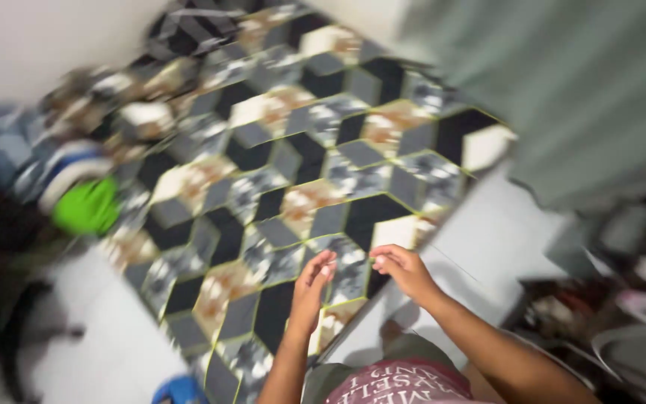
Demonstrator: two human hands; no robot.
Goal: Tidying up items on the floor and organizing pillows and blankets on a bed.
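A bed sheet (293, 164) with a black, grey and cream cube pattern covers a mattress that runs from the lower middle to the upper left of the blurred head view. My left hand (312, 288) reaches over the sheet near its lower edge, fingers stretched and slightly apart. My right hand (401, 269) hovers just to its right at the sheet's edge, fingers curled loosely. I cannot see anything held in either hand.
A green object (87, 206) and a heap of blue and white clothes (24, 161) lie at the bed's left side. A grey-green curtain (562, 82) hangs at the upper right. Cluttered items (629, 299) sit at the lower right on a pale floor (502, 232).
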